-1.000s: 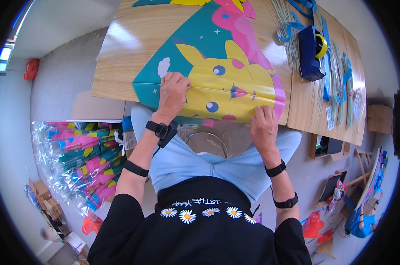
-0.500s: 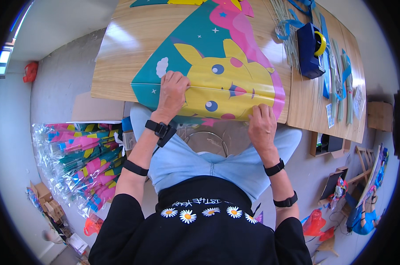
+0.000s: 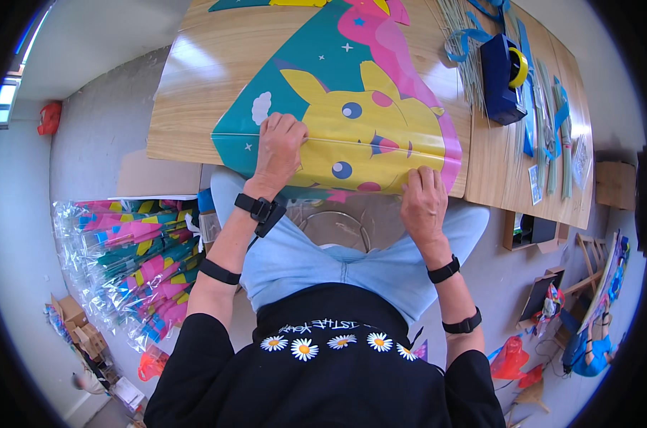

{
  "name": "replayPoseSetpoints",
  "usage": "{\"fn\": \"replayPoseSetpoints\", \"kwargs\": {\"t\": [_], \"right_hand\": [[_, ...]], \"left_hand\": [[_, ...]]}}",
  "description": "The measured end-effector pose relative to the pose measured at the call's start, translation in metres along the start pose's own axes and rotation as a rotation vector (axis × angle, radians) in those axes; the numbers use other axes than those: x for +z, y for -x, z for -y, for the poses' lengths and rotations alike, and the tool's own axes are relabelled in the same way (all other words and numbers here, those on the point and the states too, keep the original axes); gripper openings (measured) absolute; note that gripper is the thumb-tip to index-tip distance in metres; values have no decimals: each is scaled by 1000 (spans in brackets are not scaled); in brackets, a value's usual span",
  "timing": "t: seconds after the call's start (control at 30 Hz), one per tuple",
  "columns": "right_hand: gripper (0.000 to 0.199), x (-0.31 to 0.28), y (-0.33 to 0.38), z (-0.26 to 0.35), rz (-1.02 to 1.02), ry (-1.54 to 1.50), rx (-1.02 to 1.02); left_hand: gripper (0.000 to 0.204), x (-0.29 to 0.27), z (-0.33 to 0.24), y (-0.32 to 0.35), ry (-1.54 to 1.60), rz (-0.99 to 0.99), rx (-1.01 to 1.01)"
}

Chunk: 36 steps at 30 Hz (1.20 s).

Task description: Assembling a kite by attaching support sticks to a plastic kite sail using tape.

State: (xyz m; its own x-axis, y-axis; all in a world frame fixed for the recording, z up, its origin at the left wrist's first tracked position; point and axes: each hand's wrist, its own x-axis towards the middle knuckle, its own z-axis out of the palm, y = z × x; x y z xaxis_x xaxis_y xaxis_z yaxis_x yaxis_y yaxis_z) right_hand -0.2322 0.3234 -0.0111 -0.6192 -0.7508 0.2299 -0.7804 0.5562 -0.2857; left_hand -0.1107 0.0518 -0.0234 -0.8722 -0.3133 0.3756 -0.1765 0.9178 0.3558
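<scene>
**Teal-and-yellow kite pressed flat at table edge, both hands on it**

Teal, yellow and pink kite sail (image 3: 352, 107) is spread over a light wooden table (image 3: 195, 107), near edge overhanging toward the lap. A yellow cartoon face is printed across the middle; a crease or spar line runs left to right beneath both hands.

L hand (image 3: 280, 146): fingers curled under, knuckles up, pressed on the sail nr its left corner. Not a flat palm; whether anything is pinched beneath cannot be told. Black watch and a second black band are worn on that forearm.

R hand (image 3: 423, 200): open, fingers together and stretched flat, laid on the sail's lower right edge just where it leaves the table. Nothing is gripped. Two black bands are seen on this wrist and forearm.

Around: blue tape dispenser w/ yellow roll (image 3: 505, 75) stands to the right of the sail, close but apart. Thin pale sticks (image 3: 466, 50) are fanned beside it, blue ribbon strips (image 3: 544, 107) farther right. On the floor at left, a pile of kites in clear wrap (image 3: 134, 257) is heaped. Round stool frame (image 3: 337, 225) is partly seen between the knees, under the table edge.

Sail surface between the hands is unobstructed.
</scene>
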Motion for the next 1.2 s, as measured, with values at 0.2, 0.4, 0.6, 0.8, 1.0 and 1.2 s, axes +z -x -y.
{"fn": "replayPoseSetpoints", "kwargs": {"t": [0.2, 0.4, 0.6, 0.8, 1.0, 1.2], "right_hand": [[16, 3, -4, 3, -73, 25, -59], [16, 1, -1, 0, -96, 51, -52], [19, -1, 0, -1, -92, 55, -50], [22, 6, 0, -4, -105, 40, -62], [19, 1, -2, -1, -78, 10, -42], [17, 2, -1, -3, -85, 15, -49]], "left_hand": [[9, -1, 3, 3, 32, -25, -12], [9, -10, 9, 4, 38, -45, -49], [8, -12, 16, 6, 14, -37, -70], [8, -10, 19, 5, -42, -8, -54], [13, -7, 18, 5, -63, 15, -45], [13, -7, 15, 4, -58, 10, -41]]}}
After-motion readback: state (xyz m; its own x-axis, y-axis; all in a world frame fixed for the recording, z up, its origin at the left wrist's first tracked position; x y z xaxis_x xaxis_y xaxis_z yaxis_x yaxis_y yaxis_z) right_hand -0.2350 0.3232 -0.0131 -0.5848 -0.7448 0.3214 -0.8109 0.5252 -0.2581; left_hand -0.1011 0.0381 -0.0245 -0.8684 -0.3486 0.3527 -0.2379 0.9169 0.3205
